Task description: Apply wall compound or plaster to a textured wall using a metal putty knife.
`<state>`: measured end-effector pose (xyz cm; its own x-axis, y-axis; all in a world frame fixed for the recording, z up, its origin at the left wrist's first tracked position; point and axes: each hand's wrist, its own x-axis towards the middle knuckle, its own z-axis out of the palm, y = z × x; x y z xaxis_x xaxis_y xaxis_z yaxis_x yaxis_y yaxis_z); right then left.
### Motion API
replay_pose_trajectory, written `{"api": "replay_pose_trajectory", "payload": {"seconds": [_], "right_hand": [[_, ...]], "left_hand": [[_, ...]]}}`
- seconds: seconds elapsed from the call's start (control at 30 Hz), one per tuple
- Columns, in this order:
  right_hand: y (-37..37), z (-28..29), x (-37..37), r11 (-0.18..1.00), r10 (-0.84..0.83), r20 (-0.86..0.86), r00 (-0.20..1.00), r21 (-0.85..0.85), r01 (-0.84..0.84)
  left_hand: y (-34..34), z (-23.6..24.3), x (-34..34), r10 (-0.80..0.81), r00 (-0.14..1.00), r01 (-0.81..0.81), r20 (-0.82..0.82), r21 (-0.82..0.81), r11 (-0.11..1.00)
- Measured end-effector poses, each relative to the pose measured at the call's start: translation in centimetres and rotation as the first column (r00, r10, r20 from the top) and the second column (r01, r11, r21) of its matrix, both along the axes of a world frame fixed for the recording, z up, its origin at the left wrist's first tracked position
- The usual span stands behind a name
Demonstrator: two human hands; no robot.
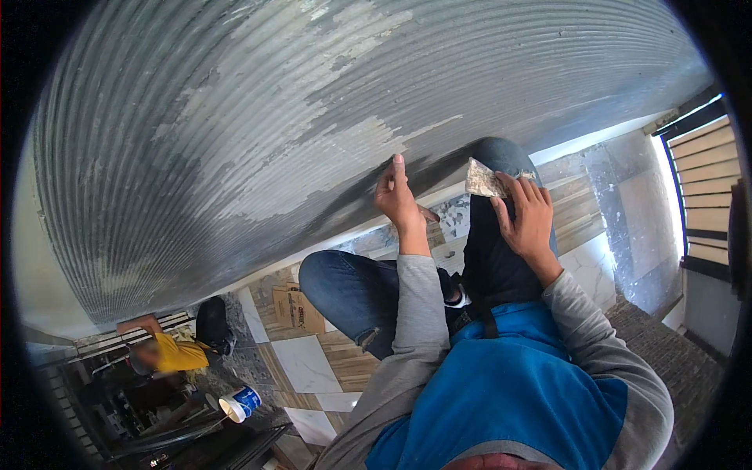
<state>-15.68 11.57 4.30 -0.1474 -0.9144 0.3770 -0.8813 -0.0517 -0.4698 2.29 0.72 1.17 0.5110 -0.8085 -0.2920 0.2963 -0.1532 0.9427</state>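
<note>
A large grey ribbed curved wall (313,102) with pale patches of filler fills the upper view. My left hand (398,196) is raised against it, one finger pointing up and touching the dark lower part of the wall; whether it grips a small tool I cannot tell. My right hand (526,215) holds a flat scraper blade (483,180) smeared with pale putty, close to the wall and above my bent knee (501,153). I sit with both legs in dark jeans drawn up.
Below lies a floor of white and wood-look tiles (305,364). A cardboard box (296,307) sits near my left knee. A white and blue bucket (239,403) lies lower left. Another person in a yellow top (176,352) works at lower left. Slatted panels (709,180) stand right.
</note>
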Motion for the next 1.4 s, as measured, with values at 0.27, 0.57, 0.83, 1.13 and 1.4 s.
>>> {"api": "replay_pose_trajectory", "payload": {"seconds": [0.27, 0.57, 0.83, 1.13, 1.4], "right_hand": [[0.0, -0.3, 0.0, 1.000, 0.003, -0.022, 1.000, -0.007, -0.003], [0.0, 0.0, 0.0, 1.000, 0.004, 0.001, 1.000, -0.003, -0.004], [-0.1, 0.0, 0.0, 1.000, 0.006, -0.010, 1.000, -0.021, -0.006], [-0.1, -0.1, 0.1, 1.000, 0.004, -0.009, 1.000, -0.025, -0.005], [-0.2, 0.2, 0.3, 1.000, 0.014, -0.014, 1.000, -0.011, -0.014]], "left_hand": [[0.2, -0.4, -0.1, -0.017, 1.000, 0.016, -0.013, -0.030, 0.999], [0.1, 0.7, 0.0, -0.008, 0.998, 0.010, -0.058, 0.039, 0.999], [-0.4, 0.2, 0.3, 0.010, 0.987, -0.003, -0.161, 0.039, 0.999], [-0.3, -1.0, -0.2, -0.037, 0.986, 0.025, -0.162, -0.073, 0.997], [-0.4, -1.1, -0.8, -0.011, 0.994, 0.000, -0.107, -0.107, 0.994]]}}
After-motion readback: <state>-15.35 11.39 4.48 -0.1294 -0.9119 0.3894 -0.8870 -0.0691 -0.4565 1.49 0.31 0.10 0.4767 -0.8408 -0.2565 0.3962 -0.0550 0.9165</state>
